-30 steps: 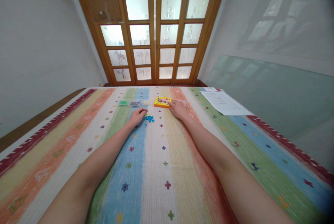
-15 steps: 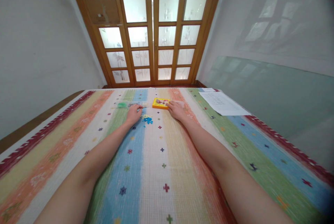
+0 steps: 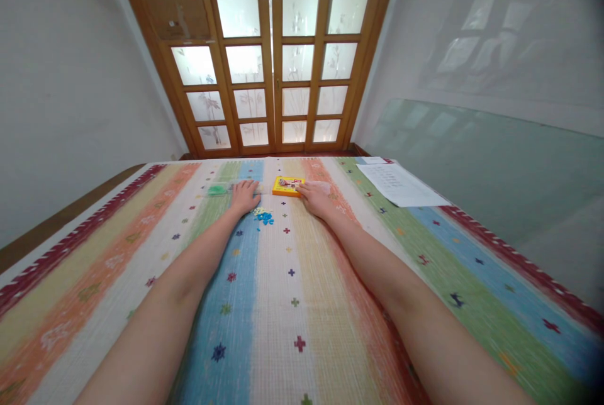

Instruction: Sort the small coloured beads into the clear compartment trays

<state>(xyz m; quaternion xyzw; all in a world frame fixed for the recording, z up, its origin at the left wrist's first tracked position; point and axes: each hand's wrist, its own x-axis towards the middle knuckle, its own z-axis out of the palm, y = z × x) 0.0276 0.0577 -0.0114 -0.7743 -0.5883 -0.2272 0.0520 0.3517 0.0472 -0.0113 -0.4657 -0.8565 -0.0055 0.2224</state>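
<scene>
Box (image 3: pixel 285 186), yellow, flat, brightly printed.

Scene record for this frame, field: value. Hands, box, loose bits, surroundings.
left hand: palm down over clear container, contact unclear
right hand: fingers at right end of yellow box, grip unclear
loose bits: blue pieces and pale yellow pieces, nearer the camera than the left hand
container contents: green pieces visible, rest partly hidden
surface: striped tablecloth
far right: printed paper
</scene>
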